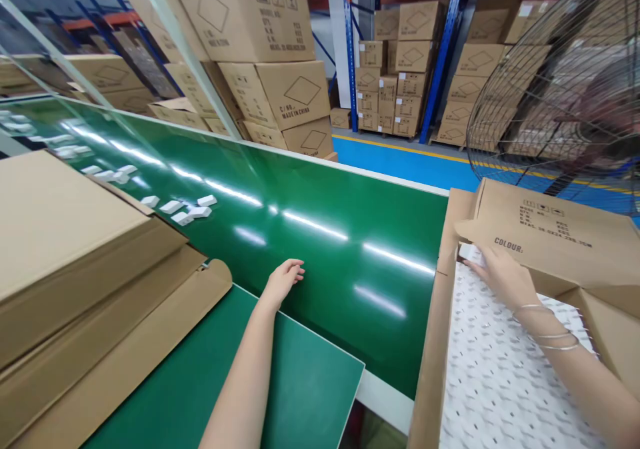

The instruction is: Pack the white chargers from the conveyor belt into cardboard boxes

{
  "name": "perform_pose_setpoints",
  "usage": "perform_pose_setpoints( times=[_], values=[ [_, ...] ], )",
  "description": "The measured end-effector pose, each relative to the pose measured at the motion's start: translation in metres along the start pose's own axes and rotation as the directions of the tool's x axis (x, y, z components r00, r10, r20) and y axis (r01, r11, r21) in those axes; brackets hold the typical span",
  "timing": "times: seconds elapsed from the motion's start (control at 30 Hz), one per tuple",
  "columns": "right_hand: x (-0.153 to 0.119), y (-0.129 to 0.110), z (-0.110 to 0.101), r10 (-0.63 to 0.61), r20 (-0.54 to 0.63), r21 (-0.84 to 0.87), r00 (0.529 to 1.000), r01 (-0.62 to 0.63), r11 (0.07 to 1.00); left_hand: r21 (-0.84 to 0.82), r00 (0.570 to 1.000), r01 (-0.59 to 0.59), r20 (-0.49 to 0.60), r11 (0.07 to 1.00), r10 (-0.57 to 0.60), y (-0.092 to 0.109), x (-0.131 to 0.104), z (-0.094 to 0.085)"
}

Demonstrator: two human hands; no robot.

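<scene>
My left hand [286, 281] is over the green conveyor belt [320, 269], its fingers loosely bent and slightly apart with nothing in them. At the far left corner of an open carton [555, 229], my right hand [503, 272] has its thumb and fingers on a small white box [471, 254]. Tightly packed rows of similar small white boxes [500, 362] fill the carton below that hand. The fingertips of my right hand are partly hidden by the carton's flap. Loose small white boxes [200, 212] lie on the belt, further up to the left.
Flattened brown cartons [75, 236] are stacked on the green side table [310, 382] at the left. Large closed cartons [275, 96] stand beyond the belt. A big caged fan [560, 89] is at the right, with blue and orange racks [435, 56] behind.
</scene>
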State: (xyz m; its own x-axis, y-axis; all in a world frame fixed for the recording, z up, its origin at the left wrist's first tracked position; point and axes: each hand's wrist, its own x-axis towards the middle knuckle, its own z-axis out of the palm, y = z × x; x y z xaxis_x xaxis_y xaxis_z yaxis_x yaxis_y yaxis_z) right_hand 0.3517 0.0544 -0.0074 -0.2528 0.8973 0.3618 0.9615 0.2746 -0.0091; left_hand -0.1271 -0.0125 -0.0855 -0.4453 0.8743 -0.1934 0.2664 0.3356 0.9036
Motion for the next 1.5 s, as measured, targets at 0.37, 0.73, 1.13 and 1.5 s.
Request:
perform_pose_setpoints(
  times=[0.37, 0.73, 1.13, 1.5],
  values=[
    [-0.006, 0.014, 0.018, 0.022, 0.066, 0.125, 0.998, -0.03, 0.992, 0.092, 0.999, 0.021, 0.038, 0.996, -0.024, 0.004, -0.003, 0.001],
    [-0.001, 0.015, 0.021, 0.132, 0.07, 0.275, 0.989, -0.146, 0.95, 0.146, 0.999, 0.003, 0.044, 0.989, -0.009, 0.006, -0.005, 0.001],
    [-0.005, 0.014, 0.018, 0.196, -0.148, 0.332, 0.969, -0.138, 0.933, 0.153, 0.999, -0.011, 0.035, 0.988, 0.006, 0.006, -0.004, 0.001],
    [0.004, 0.025, 0.029, 0.162, -0.009, 0.241, 0.987, -0.155, 0.958, 0.153, 0.971, -0.139, -0.172, 0.978, 0.165, 0.033, -0.026, -0.002]
  ],
)
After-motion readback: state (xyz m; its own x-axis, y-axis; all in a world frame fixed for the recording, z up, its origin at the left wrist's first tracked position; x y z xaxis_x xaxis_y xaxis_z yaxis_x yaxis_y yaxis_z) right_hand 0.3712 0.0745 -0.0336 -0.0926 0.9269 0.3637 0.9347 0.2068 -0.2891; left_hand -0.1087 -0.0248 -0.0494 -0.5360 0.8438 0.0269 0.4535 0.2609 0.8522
